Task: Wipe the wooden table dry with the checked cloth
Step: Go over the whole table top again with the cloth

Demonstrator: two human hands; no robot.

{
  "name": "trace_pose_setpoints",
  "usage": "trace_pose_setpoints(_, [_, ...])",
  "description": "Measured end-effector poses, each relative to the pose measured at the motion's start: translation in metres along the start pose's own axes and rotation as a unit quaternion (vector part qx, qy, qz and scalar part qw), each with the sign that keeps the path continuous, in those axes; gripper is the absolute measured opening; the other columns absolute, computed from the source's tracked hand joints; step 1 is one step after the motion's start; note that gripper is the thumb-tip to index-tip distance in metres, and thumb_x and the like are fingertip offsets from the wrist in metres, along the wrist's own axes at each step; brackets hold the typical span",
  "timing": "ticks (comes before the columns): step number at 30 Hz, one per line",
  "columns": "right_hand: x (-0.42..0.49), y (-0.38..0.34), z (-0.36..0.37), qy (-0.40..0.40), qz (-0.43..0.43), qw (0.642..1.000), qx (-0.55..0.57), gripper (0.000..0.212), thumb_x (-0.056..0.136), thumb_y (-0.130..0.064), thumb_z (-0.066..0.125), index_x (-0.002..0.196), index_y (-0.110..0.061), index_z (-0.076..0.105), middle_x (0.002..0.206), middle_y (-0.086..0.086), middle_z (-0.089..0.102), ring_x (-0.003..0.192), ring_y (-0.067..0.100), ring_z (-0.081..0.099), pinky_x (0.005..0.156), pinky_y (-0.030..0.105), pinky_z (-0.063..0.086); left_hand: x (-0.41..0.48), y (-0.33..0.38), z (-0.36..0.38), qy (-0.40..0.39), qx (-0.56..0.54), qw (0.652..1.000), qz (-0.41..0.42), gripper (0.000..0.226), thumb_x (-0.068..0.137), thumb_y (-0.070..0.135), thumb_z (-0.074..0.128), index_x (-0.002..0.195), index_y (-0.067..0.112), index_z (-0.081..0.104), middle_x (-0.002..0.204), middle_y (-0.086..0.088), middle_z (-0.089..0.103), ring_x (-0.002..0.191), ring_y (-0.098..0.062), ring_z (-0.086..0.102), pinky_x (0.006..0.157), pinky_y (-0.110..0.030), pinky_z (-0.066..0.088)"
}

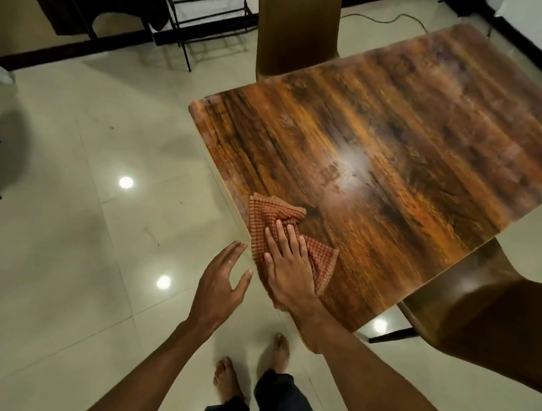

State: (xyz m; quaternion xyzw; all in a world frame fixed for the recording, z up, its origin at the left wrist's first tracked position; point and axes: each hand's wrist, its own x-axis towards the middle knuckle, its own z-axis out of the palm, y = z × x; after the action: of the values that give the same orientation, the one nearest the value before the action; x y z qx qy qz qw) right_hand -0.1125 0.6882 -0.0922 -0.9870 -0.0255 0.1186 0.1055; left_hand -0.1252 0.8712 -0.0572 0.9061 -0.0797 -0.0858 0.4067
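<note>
Right grip: flat, fingers spread, pressing checked cloth onto worktop.
Cloth axis: runs along worktop's near-left edge, extending beyond the fingertips.
Left grip: open, empty, beside edge.

One head-worn wide-angle cam, looking steeply down from standing height.

It faces forward and down over the near corner of the glossy brown wood-grain table, close enough that both forearms run in from the bottom edge and bare feet show on the pale tiled floor right underneath. Edges bend a bit from the wide lens. No second view to compare.
</note>
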Motion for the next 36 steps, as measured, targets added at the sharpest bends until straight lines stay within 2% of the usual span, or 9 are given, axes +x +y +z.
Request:
trace_pose_setpoints(2, [0.013, -0.006, -0.001, -0.006, -0.011, 1.000, -0.013, 0.058, 0.113, -0.043, 0.012, 0.168, -0.025, 0.002, 0.176, 0.003, -0.008, 0.161, 0.025, -0.014, 0.131, 0.050, -0.001, 0.012, -0.004, -0.004, 0.005, 0.009, 1.000, -0.006, 0.059, 0.095, 0.032, 0.066, 0.149, 0.021, 0.046, 0.155, 0.000, 0.047, 0.143, -0.017, 0.044, 0.114, -0.033, 0.040])
trace_pose_setpoints(6, [0.001, 0.005, 0.006, -0.013, -0.049, 0.998, -0.028, 0.059, 0.111, -0.045, 0.004, 0.168, -0.026, 0.003, 0.176, 0.003, -0.005, 0.162, 0.025, -0.010, 0.131, 0.049, 0.001, 0.042, -0.009, -0.014, 0.019, 0.006, 1.000, -0.025, 0.059, 0.096, 0.032, 0.066, 0.150, 0.020, 0.046, 0.156, 0.000, 0.046, 0.144, -0.018, 0.043, 0.115, -0.041, 0.042])
trace_pose_setpoints(10, [0.063, -0.017, -0.001, -0.008, -0.091, 0.996, -0.021, 0.060, 0.111, -0.040, 0.016, 0.168, -0.025, 0.002, 0.176, 0.005, -0.005, 0.162, 0.029, -0.010, 0.130, 0.053, 0.004, 0.078, -0.015, -0.027, 0.043, 0.015, 0.998, -0.041, 0.060, 0.095, 0.029, 0.067, 0.150, 0.018, 0.046, 0.155, -0.001, 0.046, 0.144, -0.018, 0.043, 0.114, -0.042, 0.044])
trace_pose_setpoints(13, [0.124, -0.037, -0.014, -0.002, -0.125, 0.992, -0.016, 0.063, 0.110, -0.036, 0.023, 0.168, -0.025, 0.000, 0.176, 0.005, -0.008, 0.161, 0.029, -0.012, 0.131, 0.051, -0.001, 0.112, -0.020, -0.036, 0.060, 0.031, 0.997, -0.038, 0.061, 0.093, 0.027, 0.070, 0.149, 0.016, 0.048, 0.153, -0.005, 0.049, 0.141, -0.022, 0.047, 0.112, -0.043, 0.046])
trace_pose_setpoints(19, [0.142, -0.035, -0.006, 0.018, -0.130, 0.991, -0.009, 0.058, 0.112, -0.039, 0.022, 0.167, -0.029, 0.007, 0.176, 0.003, 0.003, 0.162, 0.026, -0.004, 0.132, 0.048, 0.003, 0.174, -0.027, -0.061, 0.077, 0.050, 0.995, -0.050, 0.061, 0.094, 0.028, 0.070, 0.149, 0.017, 0.047, 0.154, -0.005, 0.048, 0.142, -0.022, 0.045, 0.112, -0.034, 0.039])
trace_pose_setpoints(23, [0.210, -0.058, -0.023, 0.012, -0.142, 0.990, 0.006, 0.063, 0.110, -0.037, 0.026, 0.168, -0.025, 0.005, 0.176, 0.005, -0.007, 0.162, 0.027, -0.010, 0.132, 0.048, 0.001, 0.200, -0.034, -0.077, 0.084, 0.049, 0.994, -0.042, 0.060, 0.094, 0.027, 0.069, 0.149, 0.020, 0.046, 0.154, -0.001, 0.048, 0.142, -0.016, 0.045, 0.111, -0.026, 0.035])
trace_pose_setpoints(25, [0.231, -0.066, -0.028, -0.003, -0.137, 0.991, 0.000, 0.064, 0.110, -0.038, 0.027, 0.168, -0.024, 0.002, 0.175, 0.005, -0.011, 0.161, 0.027, -0.014, 0.131, 0.048, 0.001, 0.214, -0.038, -0.085, 0.077, 0.057, 0.995, -0.039, 0.060, 0.094, 0.027, 0.069, 0.149, 0.020, 0.046, 0.154, -0.001, 0.048, 0.142, -0.016, 0.045, 0.111, -0.026, 0.036])
trace_pose_setpoints(30, [0.239, -0.069, -0.023, -0.022, -0.123, 0.992, 0.007, 0.058, 0.112, -0.041, 0.019, 0.167, -0.031, 0.004, 0.176, 0.002, -0.002, 0.162, 0.024, -0.010, 0.132, 0.048, 0.002, 0.252, -0.054, -0.109, 0.067, 0.051, 0.996, -0.040, 0.062, 0.094, 0.030, 0.069, 0.150, 0.020, 0.045, 0.156, -0.003, 0.046, 0.143, -0.020, 0.044, 0.112, -0.032, 0.036])
trace_pose_setpoints(36, [0.354, -0.118, -0.054, -0.022, -0.092, 0.995, -0.008, 0.063, 0.109, -0.041, 0.021, 0.168, -0.023, 0.005, 0.176, 0.005, -0.006, 0.162, 0.028, -0.010, 0.131, 0.048, -0.002, 0.320, -0.090, -0.147, 0.054, 0.000, 0.999, -0.010, 0.057, 0.095, 0.022, 0.068, 0.149, 0.017, 0.048, 0.154, -0.001, 0.048, 0.143, -0.015, 0.043, 0.115, -0.038, 0.042])
